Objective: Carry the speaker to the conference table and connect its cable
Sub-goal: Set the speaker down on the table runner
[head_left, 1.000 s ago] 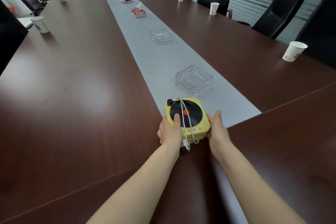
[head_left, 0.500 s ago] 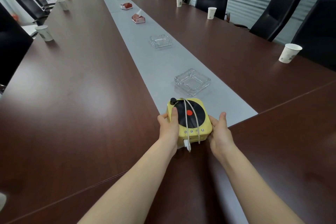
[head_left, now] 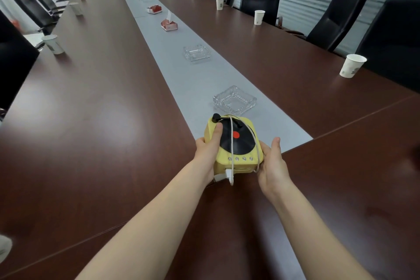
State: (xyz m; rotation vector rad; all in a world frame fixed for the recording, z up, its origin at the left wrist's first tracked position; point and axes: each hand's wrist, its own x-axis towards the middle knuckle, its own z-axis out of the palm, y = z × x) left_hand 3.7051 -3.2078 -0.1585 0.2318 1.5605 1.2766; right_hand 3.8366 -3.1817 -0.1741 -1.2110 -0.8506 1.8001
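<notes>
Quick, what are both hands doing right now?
Left hand: holding the yellow speaker by its left side, thumb on top.
Right hand: holding the speaker's right side, thumb lifted off.

L hand [head_left: 208, 154] grips speaker [head_left: 241, 144], thumb atop | R hand [head_left: 272, 166] holds its side

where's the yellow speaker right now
The yellow speaker is lower centre in the head view, between the left hand and right hand, at the near end of the grey runner, just before the nearest glass ashtray.
</notes>
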